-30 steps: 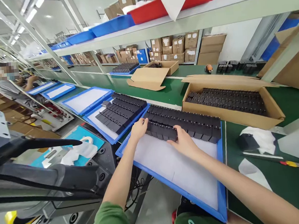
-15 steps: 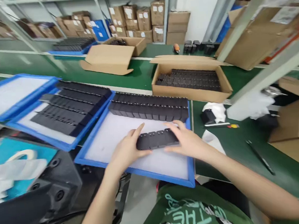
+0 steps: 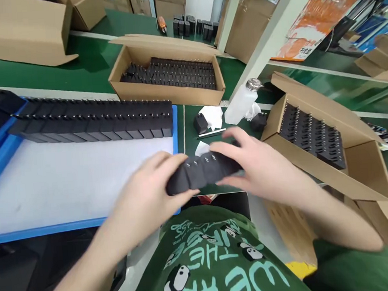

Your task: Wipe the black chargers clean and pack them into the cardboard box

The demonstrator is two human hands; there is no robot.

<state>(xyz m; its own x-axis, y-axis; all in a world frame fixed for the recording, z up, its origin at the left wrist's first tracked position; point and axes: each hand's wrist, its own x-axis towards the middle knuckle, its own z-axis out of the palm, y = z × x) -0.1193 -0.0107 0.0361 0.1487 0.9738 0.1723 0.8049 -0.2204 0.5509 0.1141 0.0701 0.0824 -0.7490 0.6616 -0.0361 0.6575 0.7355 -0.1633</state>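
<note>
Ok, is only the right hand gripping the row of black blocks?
No, the left hand grips one end of the row of black blocks while the right hand grips the other.

We see bright, diffuse light, with pale sheen on the green tabletop [image 3: 325, 86] near its far edge. Motion blur softens the left hand [image 3: 150, 182], right hand [image 3: 252, 161] and held black blocks [image 3: 201, 172]; wide-angle distortion stretches the blue-rimmed tray's [image 3: 62, 228] left side.
</note>
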